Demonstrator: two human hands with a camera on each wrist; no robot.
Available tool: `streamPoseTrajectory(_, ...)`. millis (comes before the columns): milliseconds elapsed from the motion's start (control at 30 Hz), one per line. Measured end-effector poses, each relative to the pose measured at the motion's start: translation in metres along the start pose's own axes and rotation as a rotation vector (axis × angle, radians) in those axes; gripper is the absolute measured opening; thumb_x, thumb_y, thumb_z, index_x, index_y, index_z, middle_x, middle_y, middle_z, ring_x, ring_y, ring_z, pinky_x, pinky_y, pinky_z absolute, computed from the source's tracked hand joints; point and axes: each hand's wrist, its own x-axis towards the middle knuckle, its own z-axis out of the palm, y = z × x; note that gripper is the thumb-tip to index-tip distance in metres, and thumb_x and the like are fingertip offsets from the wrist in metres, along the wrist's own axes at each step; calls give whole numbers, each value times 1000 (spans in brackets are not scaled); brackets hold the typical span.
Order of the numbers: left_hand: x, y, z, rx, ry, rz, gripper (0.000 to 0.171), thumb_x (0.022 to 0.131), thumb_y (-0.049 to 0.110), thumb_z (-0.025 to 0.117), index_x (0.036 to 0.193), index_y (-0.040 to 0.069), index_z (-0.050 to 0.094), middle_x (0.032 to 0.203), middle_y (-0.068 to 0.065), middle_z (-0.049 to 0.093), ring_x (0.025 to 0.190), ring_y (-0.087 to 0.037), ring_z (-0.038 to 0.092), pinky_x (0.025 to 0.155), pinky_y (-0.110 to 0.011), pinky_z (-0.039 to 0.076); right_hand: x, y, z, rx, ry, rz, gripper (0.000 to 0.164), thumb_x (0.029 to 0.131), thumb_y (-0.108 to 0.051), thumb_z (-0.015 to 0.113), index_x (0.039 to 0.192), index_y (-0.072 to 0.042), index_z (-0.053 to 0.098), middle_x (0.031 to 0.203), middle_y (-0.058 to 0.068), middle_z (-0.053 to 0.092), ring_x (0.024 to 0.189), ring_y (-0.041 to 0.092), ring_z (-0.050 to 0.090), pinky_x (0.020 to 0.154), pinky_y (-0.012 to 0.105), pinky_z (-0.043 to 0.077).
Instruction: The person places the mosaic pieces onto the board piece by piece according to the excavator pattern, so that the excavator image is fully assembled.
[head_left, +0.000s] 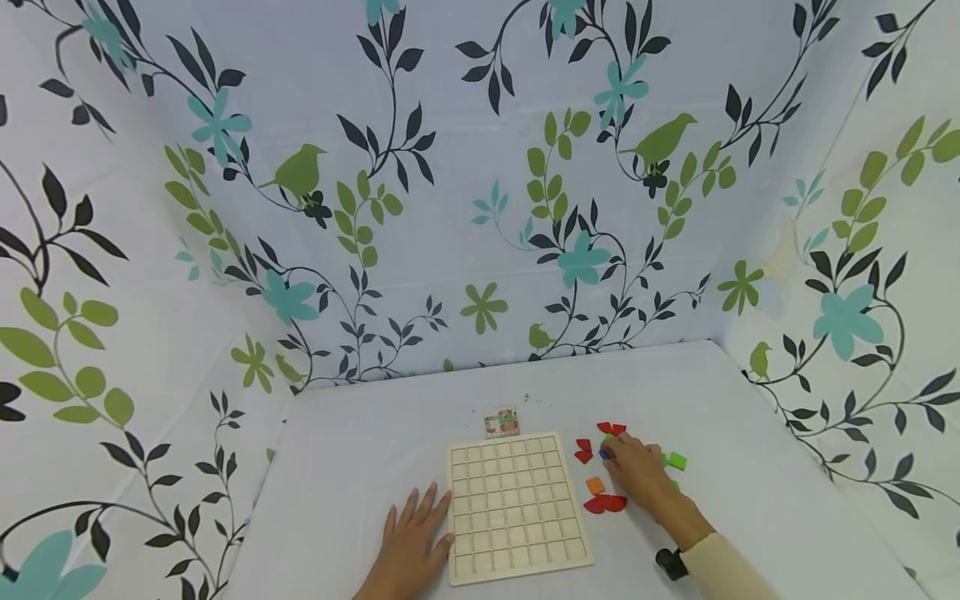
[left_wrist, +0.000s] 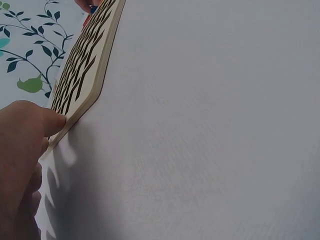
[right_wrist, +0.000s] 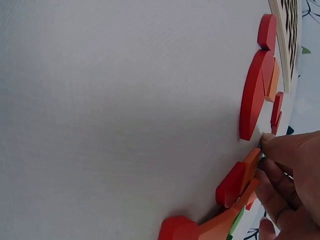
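A pale wooden grid board (head_left: 517, 508) with rows of square cells lies on the white table. My left hand (head_left: 408, 542) rests beside its left edge, fingers spread. In the left wrist view, the left thumb (left_wrist: 52, 122) touches the board's rim. Right of the board, my right hand (head_left: 637, 475) is down among loose coloured pieces, its fingertips pinching a small blue piece (head_left: 604, 454). Around it lie red pieces (head_left: 606, 503), an orange square (head_left: 595, 485) and green pieces (head_left: 677, 461). The right wrist view shows red and orange blocks (right_wrist: 232, 185) close by the fingers, which largely hide the blue piece.
A small printed picture card (head_left: 502, 422) lies just beyond the board's far edge. Patterned cloth (head_left: 480, 208) with leaves and birds hangs behind the table and along both sides. A black strap (head_left: 671, 564) is on the right wrist.
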Motion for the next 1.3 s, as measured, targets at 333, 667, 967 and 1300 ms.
streamPoseTrajectory(333, -2, -3, 0, -3, -10, 15, 61, 103, 42, 62, 159, 19, 49, 167, -15, 42, 156, -47, 31, 121, -78, 17, 3, -5, 3, -4, 12, -20, 31, 96, -15, 80, 124, -4, 71, 104, 6, 66, 99, 24, 62, 83, 44, 49)
streamPoseTrajectory(667, -4, -1, -3, 0, -20, 11, 61, 104, 43, 62, 159, 21, 48, 167, -14, 41, 156, -46, 31, 121, -77, 19, 7, -2, 9, -42, 44, -82, 31, 94, -12, 80, 123, -6, 72, 112, 7, 70, 105, 28, 66, 78, 40, 49)
streamPoseTrajectory(967, -3, -5, 0, 11, 1, 29, 62, 104, 44, 61, 160, 23, 48, 168, -12, 42, 156, -44, 32, 121, -76, 21, 13, -1, 7, -85, 7, -94, 33, 94, -12, 81, 125, -9, 72, 112, 7, 70, 101, 24, 63, 76, 36, 47)
streamPoseTrajectory(1300, -3, -6, 1, 5, -4, 29, 61, 104, 44, 60, 160, 22, 47, 168, -13, 41, 157, -44, 31, 122, -76, 19, 13, -2, 6, -82, 2, -127, 29, 93, -10, 82, 120, -3, 75, 103, 4, 66, 94, 20, 62, 87, 44, 61)
